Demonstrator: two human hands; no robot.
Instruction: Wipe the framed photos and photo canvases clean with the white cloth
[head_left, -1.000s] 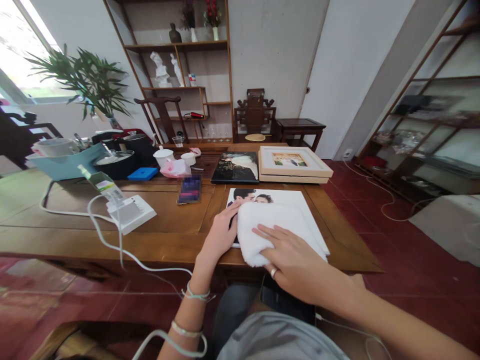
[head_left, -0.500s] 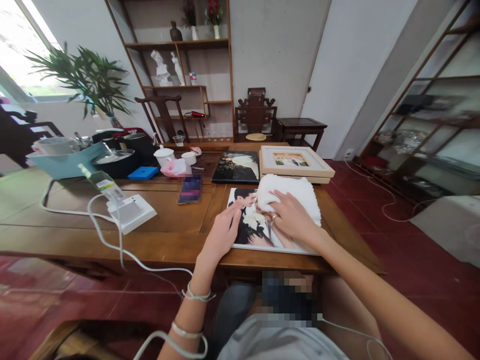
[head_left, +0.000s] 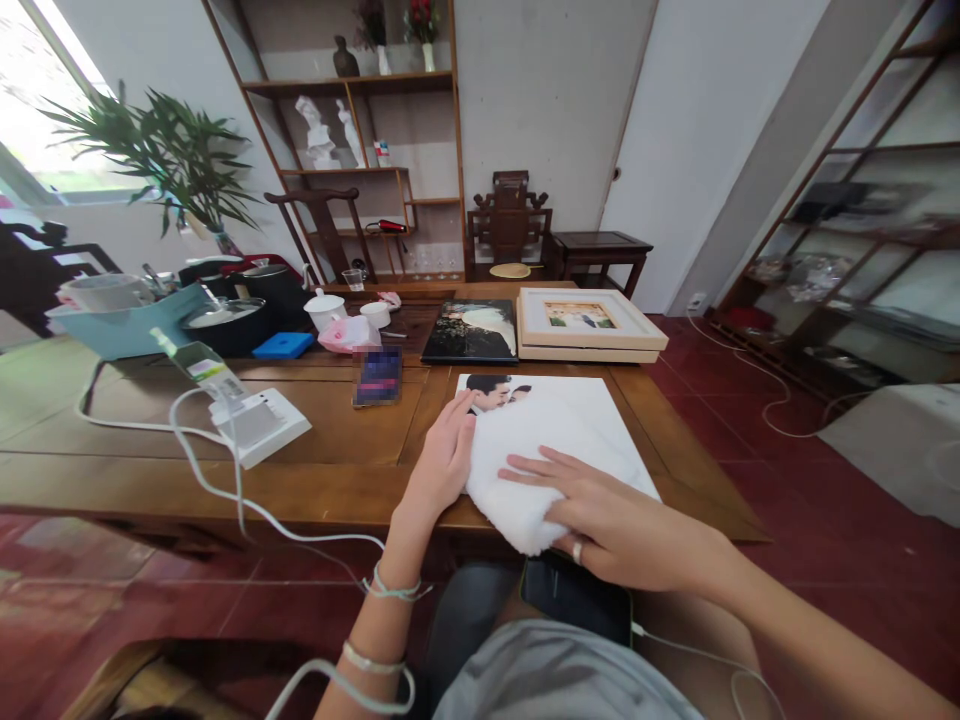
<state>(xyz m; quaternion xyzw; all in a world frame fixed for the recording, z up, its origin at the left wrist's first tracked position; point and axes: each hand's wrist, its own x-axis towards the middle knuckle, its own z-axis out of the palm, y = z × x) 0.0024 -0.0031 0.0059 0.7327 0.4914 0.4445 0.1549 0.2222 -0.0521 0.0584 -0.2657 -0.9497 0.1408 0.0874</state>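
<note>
A photo panel (head_left: 598, 408) with a printed couple lies flat at the table's near edge, its lower left part hidden by a fluffy white cloth (head_left: 501, 455). My right hand (head_left: 611, 515) presses on the cloth's near right part, fingers spread over it and thumb tucked by its lower edge. Part of the cloth hangs over the panel's front edge. Along the panel's left side rests my left hand (head_left: 442, 455), its fingers stretched out and holding nothing. Beyond the panel are a dark photo panel (head_left: 471, 335) and stacked light wood frames (head_left: 585, 350).
Left of the panel lies a phone (head_left: 377, 377). A white power strip (head_left: 262, 425) with cables stands farther left. Cups, a blue box (head_left: 283, 345), a pot (head_left: 232, 325) and a light blue bin (head_left: 124, 325) line the back. Another phone (head_left: 576, 600) rests on my lap.
My right hand has moved the cloth toward me and left, from the panel's upper right down over its front edge. The left hand stays at the panel's left side.
</note>
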